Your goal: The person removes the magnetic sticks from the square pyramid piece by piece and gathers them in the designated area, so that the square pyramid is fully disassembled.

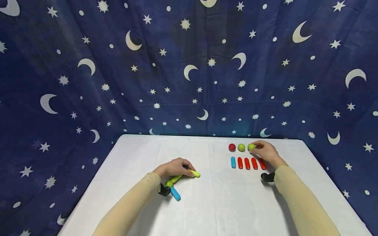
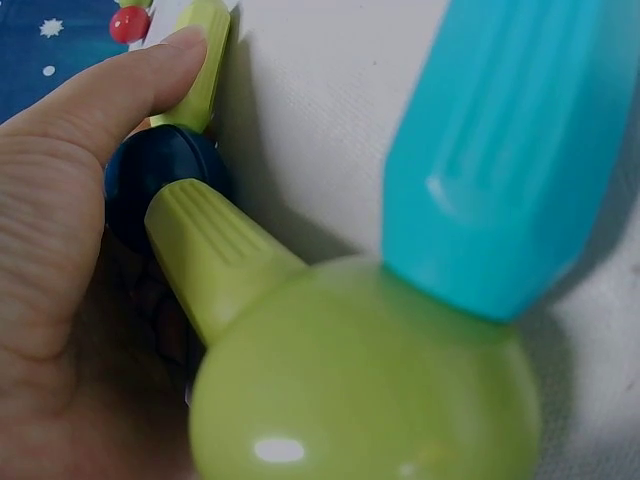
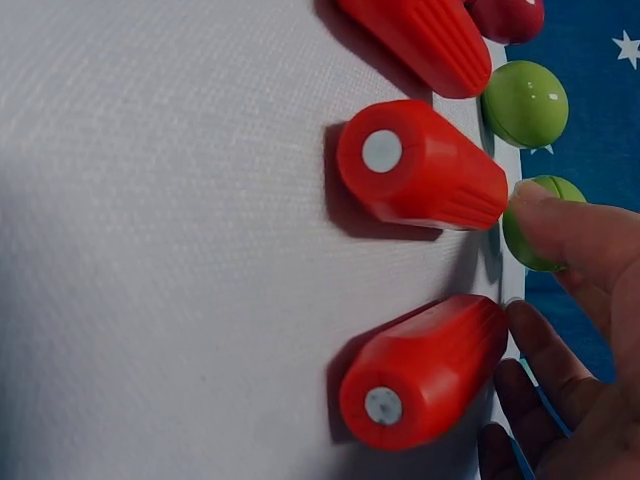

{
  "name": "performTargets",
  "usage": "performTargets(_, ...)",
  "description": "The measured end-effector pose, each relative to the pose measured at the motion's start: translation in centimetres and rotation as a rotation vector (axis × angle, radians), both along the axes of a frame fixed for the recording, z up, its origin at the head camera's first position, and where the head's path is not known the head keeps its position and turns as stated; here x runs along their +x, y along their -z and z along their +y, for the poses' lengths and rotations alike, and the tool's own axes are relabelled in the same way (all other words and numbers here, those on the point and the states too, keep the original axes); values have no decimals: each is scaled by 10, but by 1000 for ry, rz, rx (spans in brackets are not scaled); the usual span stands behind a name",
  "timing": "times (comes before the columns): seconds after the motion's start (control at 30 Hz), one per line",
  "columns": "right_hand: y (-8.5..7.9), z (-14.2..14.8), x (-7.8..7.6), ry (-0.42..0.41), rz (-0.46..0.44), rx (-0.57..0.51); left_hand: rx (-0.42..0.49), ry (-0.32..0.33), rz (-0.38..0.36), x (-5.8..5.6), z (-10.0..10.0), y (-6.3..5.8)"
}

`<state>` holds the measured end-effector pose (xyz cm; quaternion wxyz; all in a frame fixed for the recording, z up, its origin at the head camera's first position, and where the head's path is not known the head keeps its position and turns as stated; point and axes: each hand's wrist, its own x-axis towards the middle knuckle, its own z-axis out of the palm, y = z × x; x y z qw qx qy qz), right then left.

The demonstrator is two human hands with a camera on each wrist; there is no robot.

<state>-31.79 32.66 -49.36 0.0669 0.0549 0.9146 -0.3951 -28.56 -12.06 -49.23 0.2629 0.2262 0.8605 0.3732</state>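
My left hand point(image 1: 176, 166) pinches a yellow-green magnetic rod point(image 2: 210, 75), thumb along its side. Joined to that rod is a dark blue ball point(image 2: 165, 170), then a second yellow-green rod point(image 2: 220, 260), a green ball point(image 2: 360, 390) and a light blue rod point(image 2: 500, 150), all in one bent chain over the white table. Toward the back right, my right hand point(image 1: 267, 152) pinches the end green ball point(image 1: 251, 146) of a row between thumb and fingers. Its other fingers hang close to the nearest red rod point(image 3: 425, 375).
Beside the pinched ball lie another green ball point(image 1: 241, 147) and a red ball point(image 1: 232, 147). In front is a row with a loose blue rod point(image 1: 233, 162) and several red rods point(image 1: 247, 163). A dark blue star-and-moon cloth point(image 1: 189, 65) hangs behind the table point(image 1: 212, 209).
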Motion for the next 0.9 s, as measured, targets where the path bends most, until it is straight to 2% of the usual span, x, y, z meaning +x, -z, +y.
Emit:
performTargets(0.43, 1, 0, 0, 13, 3, 39, 8, -7, 6, 0, 1, -2)
performTargets(0.9, 5, -1, 0, 36, -12, 31, 2, -8, 4, 0, 1, -1)
